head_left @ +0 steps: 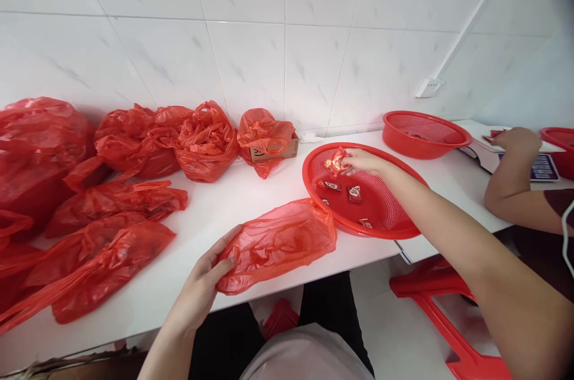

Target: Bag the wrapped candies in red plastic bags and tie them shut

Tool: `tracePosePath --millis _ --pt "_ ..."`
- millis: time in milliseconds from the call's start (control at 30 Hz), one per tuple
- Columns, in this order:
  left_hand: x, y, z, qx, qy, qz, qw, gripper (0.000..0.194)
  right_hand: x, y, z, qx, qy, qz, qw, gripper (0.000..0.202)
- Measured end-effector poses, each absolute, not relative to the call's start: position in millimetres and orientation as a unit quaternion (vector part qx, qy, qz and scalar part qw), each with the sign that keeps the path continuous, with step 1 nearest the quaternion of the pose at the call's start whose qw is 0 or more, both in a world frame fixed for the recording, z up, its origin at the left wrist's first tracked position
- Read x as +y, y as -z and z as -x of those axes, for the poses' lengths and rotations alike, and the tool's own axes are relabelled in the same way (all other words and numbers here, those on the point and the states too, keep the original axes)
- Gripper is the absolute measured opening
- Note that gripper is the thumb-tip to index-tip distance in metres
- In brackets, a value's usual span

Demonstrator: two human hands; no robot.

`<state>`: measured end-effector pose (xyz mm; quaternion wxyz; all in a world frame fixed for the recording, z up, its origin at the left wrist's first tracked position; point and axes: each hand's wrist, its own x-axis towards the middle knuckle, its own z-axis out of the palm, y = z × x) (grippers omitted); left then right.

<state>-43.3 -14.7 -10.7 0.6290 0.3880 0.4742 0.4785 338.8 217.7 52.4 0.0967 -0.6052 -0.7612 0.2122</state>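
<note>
My left hand (pixel 210 269), thumb on top, grips the near left edge of a thin red plastic bag (pixel 278 242). This bag lies open on the table, its right end against the rim of a red plastic basket (pixel 314 204). Over the basket's far left part, my right hand (pixel 361 162) is closed on small wrapped packets (pixel 335 164) in red and cream; how many it holds I cannot tell. Below it, several loose packets lie on the basket's floor, among them a dark red wrapped packet (pixel 354 193) with white print.
Filled red bags (pixel 206 147) line the table's left and back. A small cardboard box (pixel 280 149) sits partly under a red bag. Behind stands another red basket (pixel 424 141). At right, a co-worker's hand (pixel 520 140) is over a weighing scale (pixel 545 168). A red stool (pixel 448 308) stands below.
</note>
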Motion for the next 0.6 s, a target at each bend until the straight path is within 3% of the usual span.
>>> tracePosePath --millis 133,200,300,467,600 --pt "-14 11 41 0.499 -0.488 -0.399 0.594 0.062 167 -78 -298 -0.725 -0.441 0.471 0.243 0.037" --pt "-15 10 37 0.498 -0.485 -0.427 0.578 0.064 131 -77 -266 -0.713 -0.511 0.405 0.258 0.038" --pt "-19 3 28 0.504 -0.484 -0.470 0.538 0.067 87 -56 -224 -0.786 -0.410 0.430 0.170 0.038" --pt "-28 -7 19 0.547 -0.510 -0.487 0.451 0.069 69 -16 -202 -0.819 -0.268 0.504 0.057 0.054" --pt "-32 -3 23 0.563 -0.517 -0.501 0.406 0.067 76 -35 -214 -0.850 -0.246 0.456 0.094 0.042"
